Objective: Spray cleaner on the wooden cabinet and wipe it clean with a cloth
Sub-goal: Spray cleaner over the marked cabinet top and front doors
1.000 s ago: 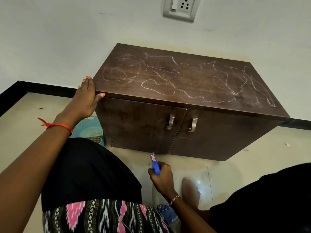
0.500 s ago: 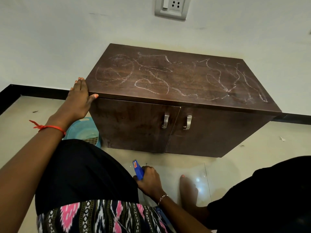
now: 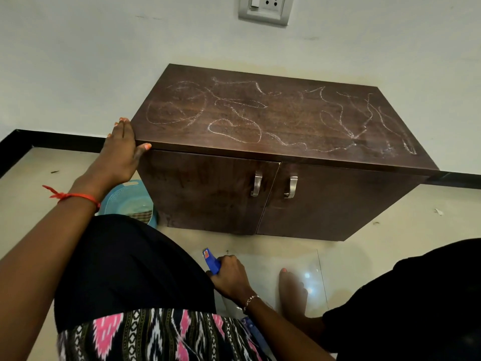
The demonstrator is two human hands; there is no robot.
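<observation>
Chalk scribbles (image 3: 234, 118) cover the wooden cabinet (image 3: 273, 157). Her left hand (image 3: 122, 152) grips its left corner. Nearer, her right hand (image 3: 230, 276) clasps the spray bottle (image 3: 212, 261).

Spray bottle (image 3: 212, 264): only the blue nozzle shows at lower centre; the body is hidden under the right hand (image 3: 230, 277) and a knee. Teal basin (image 3: 125, 199), left of centre, half covered by the left forearm and knee. Wall socket (image 3: 264, 7) cut by the top edge.
</observation>
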